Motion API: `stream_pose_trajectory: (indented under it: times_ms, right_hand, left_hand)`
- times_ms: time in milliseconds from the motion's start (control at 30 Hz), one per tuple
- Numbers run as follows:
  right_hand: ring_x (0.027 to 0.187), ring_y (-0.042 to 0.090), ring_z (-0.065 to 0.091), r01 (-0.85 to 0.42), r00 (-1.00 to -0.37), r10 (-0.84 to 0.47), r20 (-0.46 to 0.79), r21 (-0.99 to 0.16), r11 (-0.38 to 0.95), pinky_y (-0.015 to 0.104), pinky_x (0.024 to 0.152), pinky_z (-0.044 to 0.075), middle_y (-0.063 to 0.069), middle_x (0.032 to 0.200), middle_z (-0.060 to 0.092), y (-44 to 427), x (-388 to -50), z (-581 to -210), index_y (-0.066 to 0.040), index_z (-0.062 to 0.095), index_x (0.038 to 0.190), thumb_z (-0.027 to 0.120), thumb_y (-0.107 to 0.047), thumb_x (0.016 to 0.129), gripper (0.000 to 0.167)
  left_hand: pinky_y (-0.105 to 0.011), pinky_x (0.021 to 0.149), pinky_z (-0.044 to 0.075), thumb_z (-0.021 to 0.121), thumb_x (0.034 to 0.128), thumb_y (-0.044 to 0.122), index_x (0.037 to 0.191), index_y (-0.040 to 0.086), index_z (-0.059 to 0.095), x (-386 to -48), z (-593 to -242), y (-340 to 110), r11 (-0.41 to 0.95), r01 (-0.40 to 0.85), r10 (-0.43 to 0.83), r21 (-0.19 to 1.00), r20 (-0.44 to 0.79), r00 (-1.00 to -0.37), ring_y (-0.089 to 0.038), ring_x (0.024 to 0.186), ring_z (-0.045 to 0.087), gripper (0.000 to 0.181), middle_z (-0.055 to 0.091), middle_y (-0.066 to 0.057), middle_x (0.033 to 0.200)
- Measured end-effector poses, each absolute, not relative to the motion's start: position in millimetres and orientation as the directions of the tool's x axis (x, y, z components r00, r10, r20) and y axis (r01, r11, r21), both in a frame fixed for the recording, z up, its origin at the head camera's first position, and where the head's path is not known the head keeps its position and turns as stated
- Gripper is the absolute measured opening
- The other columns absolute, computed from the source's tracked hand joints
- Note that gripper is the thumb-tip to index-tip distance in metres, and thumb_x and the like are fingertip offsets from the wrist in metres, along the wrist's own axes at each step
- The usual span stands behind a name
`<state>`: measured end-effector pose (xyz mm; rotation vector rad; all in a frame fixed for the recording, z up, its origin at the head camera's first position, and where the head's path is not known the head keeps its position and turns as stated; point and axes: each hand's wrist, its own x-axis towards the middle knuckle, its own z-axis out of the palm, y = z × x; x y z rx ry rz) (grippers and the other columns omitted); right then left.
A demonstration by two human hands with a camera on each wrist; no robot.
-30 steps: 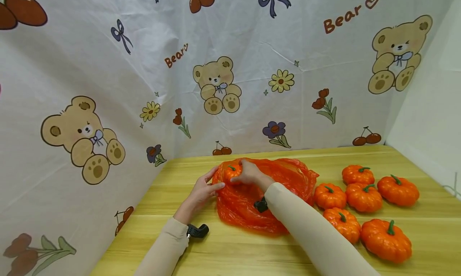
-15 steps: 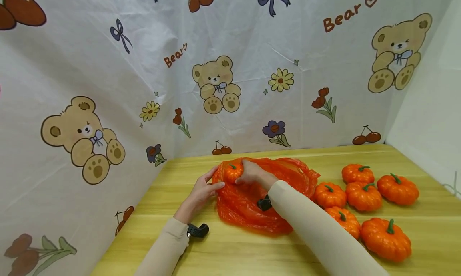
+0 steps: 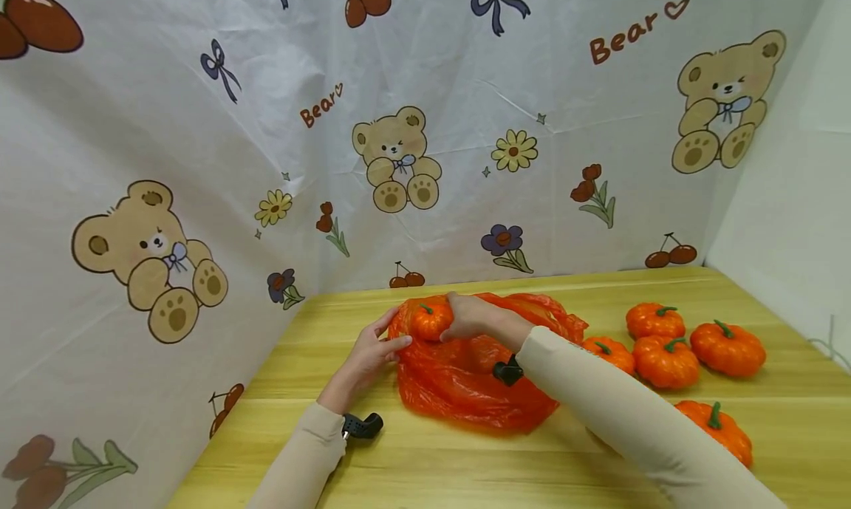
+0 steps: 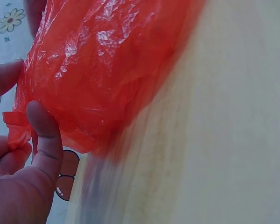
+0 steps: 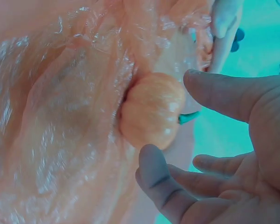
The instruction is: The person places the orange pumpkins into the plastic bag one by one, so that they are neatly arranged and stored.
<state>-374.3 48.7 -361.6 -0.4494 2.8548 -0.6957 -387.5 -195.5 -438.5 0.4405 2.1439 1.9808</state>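
Note:
A red plastic bag (image 3: 459, 398) lies crumpled on the table, its mouth spread. My left hand (image 3: 368, 352) grips the bag's left edge; in the left wrist view a fold of red plastic (image 4: 19, 135) is caught between the curled fingers. A small orange pumpkin (image 3: 431, 322) with a green stem sits in the bag's mouth at the left. My right hand (image 3: 470, 317) is just right of that pumpkin. In the right wrist view its thumb and fingers stand spread around the pumpkin, its index fingertip (image 5: 151, 156) close to the lower side; whether it touches is unclear.
Several more orange pumpkins (image 3: 667, 363) stand on the wooden table (image 3: 452, 468) at the right, partly behind the right sleeve (image 3: 618, 413). A bear-print cloth (image 3: 459, 236) hangs behind and at the left. A white wall (image 3: 798, 236) rises at the right.
My right hand and forearm have shifted to the right, loosening from the pumpkin, which has stayed nearly in place. The right sleeve now covers one front pumpkin. My left hand has barely moved.

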Motion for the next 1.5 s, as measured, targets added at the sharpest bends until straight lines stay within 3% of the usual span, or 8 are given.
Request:
stream_pose_trajectory:
  times_ms: [400, 633, 900, 1133, 1500]
  right_hand:
    - [0.142, 0.038, 0.048, -0.320, -0.902, -0.419, -0.101, -0.494, 0.808, 0.055, 0.115, 0.043, 0.019, 0.159, 0.044, 80.3, -342.7, -336.7, -0.008, 0.027, 0.162, 0.079, -0.034, 0.091, 0.091]
    - [0.137, 0.034, 0.053, -0.325, -0.887, -0.450, -0.100, -0.556, 0.765, 0.052, 0.108, 0.049, 0.015, 0.151, 0.052, 102.4, -325.2, -327.1, -0.014, 0.034, 0.159, 0.080, -0.035, 0.090, 0.085]
    - [0.127, 0.034, 0.061, -0.357, -0.879, -0.474, -0.051, -0.590, 0.725, 0.051, 0.102, 0.053, 0.014, 0.148, 0.056, 129.8, -307.9, -322.5, -0.017, 0.040, 0.154, 0.079, -0.039, 0.090, 0.079]
    - [0.128, 0.041, 0.058, -0.358, -0.861, -0.507, -0.020, -0.685, 0.635, 0.053, 0.102, 0.054, 0.019, 0.151, 0.051, 156.3, -285.6, -315.6, -0.013, 0.039, 0.154, 0.078, -0.035, 0.092, 0.077]
    - [0.129, 0.037, 0.057, -0.400, -0.842, -0.538, 0.049, -0.727, 0.559, 0.051, 0.100, 0.056, 0.017, 0.151, 0.051, 208.4, -254.6, -299.8, -0.017, 0.039, 0.154, 0.075, -0.035, 0.094, 0.072]
  left_hand:
    - [-0.021, 0.064, 0.052, 0.072, 0.0954, 0.008, 0.164, 0.017, 0.029, -387.6, -439.0, -194.1, 0.062, 0.080, 0.334, 0.995, 0.055, -0.941, -0.014, 0.087, 0.058, 0.082, 0.032, -0.013, 0.167]
    - [-0.022, 0.064, 0.050, 0.072, 0.0952, 0.007, 0.165, 0.016, 0.026, -387.9, -436.2, -194.7, 0.069, 0.079, 0.326, 0.995, 0.052, -0.944, -0.015, 0.084, 0.055, 0.084, 0.030, -0.011, 0.168]
    - [-0.022, 0.066, 0.053, 0.073, 0.0953, 0.009, 0.165, 0.017, 0.026, -387.0, -435.5, -195.4, 0.076, 0.076, 0.326, 0.994, 0.047, -0.944, -0.017, 0.094, 0.059, 0.084, 0.030, -0.011, 0.168]
    - [-0.022, 0.068, 0.055, 0.073, 0.0956, 0.011, 0.164, 0.018, 0.029, -388.2, -438.5, -194.9, 0.081, 0.075, 0.334, 0.994, 0.044, -0.941, -0.019, 0.101, 0.060, 0.082, 0.032, -0.011, 0.167]
    - [-0.022, 0.065, 0.053, 0.074, 0.0950, 0.011, 0.165, 0.017, 0.027, -388.0, -436.4, -194.3, 0.071, 0.086, 0.332, 0.994, 0.058, -0.941, -0.017, 0.092, 0.059, 0.084, 0.032, -0.012, 0.167]
